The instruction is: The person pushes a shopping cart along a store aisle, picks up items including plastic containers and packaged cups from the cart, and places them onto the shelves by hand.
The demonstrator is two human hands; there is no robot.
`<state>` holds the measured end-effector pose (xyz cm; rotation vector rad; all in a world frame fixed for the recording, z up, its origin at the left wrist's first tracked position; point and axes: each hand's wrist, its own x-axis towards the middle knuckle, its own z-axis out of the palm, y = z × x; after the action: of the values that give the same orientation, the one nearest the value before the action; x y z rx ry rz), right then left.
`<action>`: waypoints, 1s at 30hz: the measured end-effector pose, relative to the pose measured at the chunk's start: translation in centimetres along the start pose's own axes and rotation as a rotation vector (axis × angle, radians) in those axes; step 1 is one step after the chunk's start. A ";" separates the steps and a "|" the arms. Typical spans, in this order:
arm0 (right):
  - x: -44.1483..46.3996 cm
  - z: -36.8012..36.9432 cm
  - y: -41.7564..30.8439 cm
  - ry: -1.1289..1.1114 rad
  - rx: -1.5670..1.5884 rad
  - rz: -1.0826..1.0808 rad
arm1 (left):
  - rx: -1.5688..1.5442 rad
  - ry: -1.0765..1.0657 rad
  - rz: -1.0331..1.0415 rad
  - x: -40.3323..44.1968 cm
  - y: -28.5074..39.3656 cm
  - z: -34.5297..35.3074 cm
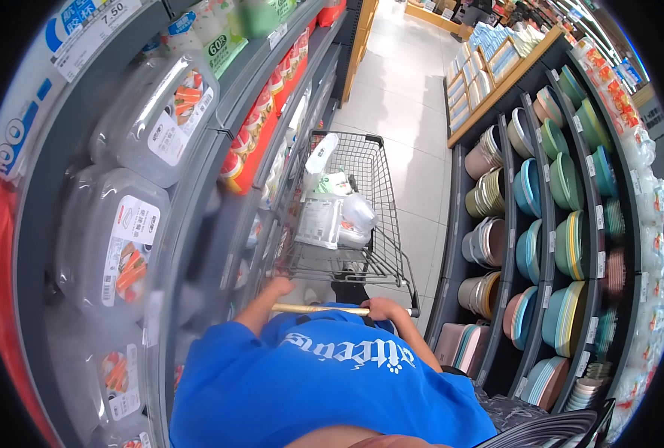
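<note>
Lying a clock face over the view, the cart [371, 169] is standing at the middle, its wire basket stretching towards 12 o'clock and its yellow handle [321, 308] lying across 6 o'clock, just in front of the blue shirt [339, 366]. The right grip [382, 308], at 5 o'clock, is closing its fingers around the right end of the handle. The left grip [278, 287], at about 7 o'clock, is reaching to the near left corner of the cart; whether it is curling round the frame or only resting there, I cannot tell. In the basket, a long white pack [321, 154] is leaning towards 11 o'clock, a translucent bag [320, 222] is lying nearer the handle, and a clear tub [359, 213] is sitting just beside it on its 3 o'clock side. At 9 o'clock, labelled clear boxes [132, 250] are filling the left shelf, while red packs [262, 119] are lining it at 11 o'clock. At 3 o'clock, buckets [485, 190] are standing along the nearer side of the right shelf, with coloured basins [566, 181] stacking up beyond them. Between 1 and 2 o'clock, a wooden stand [510, 89] is holding more packs. Pale floor tiles [392, 82] are running up towards 12 o'clock.
</note>
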<state>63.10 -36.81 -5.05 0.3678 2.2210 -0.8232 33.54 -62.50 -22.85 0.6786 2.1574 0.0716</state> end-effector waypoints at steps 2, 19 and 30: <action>0.6 1.1 0.8 -0.007 0.025 0.002 | -0.008 0.039 -0.002 -0.1 -0.1 0.4; 0.6 -0.4 1.0 -0.188 0.098 -0.045 | -0.092 -0.054 -0.001 -3.2 2.4 -2.4; -0.4 -0.9 0.5 -0.139 0.104 -0.108 | -0.182 -0.128 -0.014 -4.4 3.2 -3.9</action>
<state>63.17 -35.87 -4.51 0.2339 2.0882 -0.9945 34.21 -61.25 -16.27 0.5476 2.0045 0.2091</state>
